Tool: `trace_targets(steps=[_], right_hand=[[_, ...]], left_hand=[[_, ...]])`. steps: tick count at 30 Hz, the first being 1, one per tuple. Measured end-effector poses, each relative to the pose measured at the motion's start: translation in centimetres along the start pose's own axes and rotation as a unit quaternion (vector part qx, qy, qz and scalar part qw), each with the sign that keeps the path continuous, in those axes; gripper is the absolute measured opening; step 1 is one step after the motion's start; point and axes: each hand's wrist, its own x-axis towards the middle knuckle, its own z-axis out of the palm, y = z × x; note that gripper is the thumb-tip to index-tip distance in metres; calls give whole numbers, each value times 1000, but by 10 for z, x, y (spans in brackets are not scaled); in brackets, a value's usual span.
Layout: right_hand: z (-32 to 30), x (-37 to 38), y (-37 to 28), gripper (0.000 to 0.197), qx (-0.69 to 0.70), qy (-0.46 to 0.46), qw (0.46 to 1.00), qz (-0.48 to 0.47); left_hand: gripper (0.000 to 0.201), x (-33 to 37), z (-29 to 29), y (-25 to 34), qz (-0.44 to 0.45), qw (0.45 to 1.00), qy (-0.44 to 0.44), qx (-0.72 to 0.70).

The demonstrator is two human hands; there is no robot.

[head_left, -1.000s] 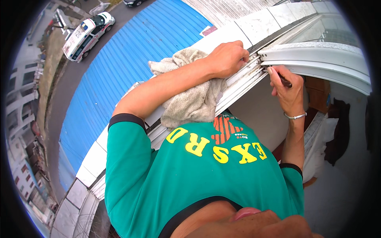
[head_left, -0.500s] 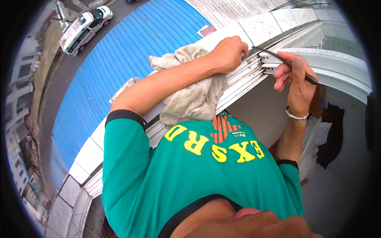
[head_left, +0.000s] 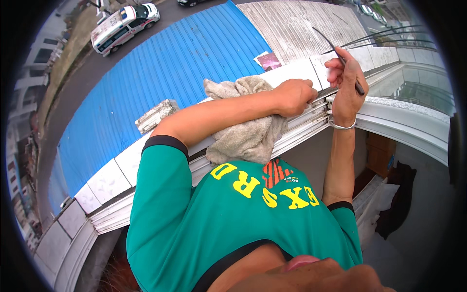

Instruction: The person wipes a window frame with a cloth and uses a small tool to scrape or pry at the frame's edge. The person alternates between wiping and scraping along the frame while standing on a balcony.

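My right hand (head_left: pixel 351 87) is closed round a slim dark tool (head_left: pixel 340 56) with a narrow, slightly bent tip; its kind is unclear. That tip points up and outward, over the wall ledge (head_left: pixel 292 73) and away from the window track (head_left: pixel 311 117). At the track rests my left hand (head_left: pixel 294 97), its fingers curled; whatever they hold, if anything, is hidden. Under my left forearm a greyish, soiled cloth (head_left: pixel 245 131) lies bunched across the ledge and the track.
White sliding window frames (head_left: pixel 404 119) with glass stand at the right. A whitish block (head_left: pixel 156 116) sits beside the ledge at left. Beyond, far below, spread a blue corrugated roof (head_left: pixel 170 63) and a road with a white van (head_left: pixel 124 29). Indoors, dark fabric (head_left: pixel 396 199) hangs at right.
My right hand has moved up and outward, carrying the dark tool's tip away from the track by my left hand. The view has shifted slightly; my left hand stays at the track.
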Motion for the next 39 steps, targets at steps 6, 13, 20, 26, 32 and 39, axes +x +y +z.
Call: trace_targets(steps=[6, 13, 20, 26, 32, 39], right_hand=[[-25, -25, 4, 29, -147, -104, 978, 108], [-84, -76, -68, 30, -166, -132, 971, 112], [-99, -109, -60, 19, -325, -99, 931, 132], [-84, -91, -66, 13, -394, -228, 886, 88], [-68, -83, -71, 15, -456, -360, 814, 9], [-48, -83, -63, 17, -578, -462, 672, 20]], left_hand=[[15, 3, 4, 0, 7, 999, -13, -29], [14, 0, -1, 4, -11, 1000, -5, -17], [13, 0, 1, 3, 3, 1000, 12, -9], [13, 0, 3, 1, 14, 1000, 23, -6], [13, 1, 6, -1, 20, 999, 26, -2], [13, 0, 5, -2, 18, 1000, 18, -11]])
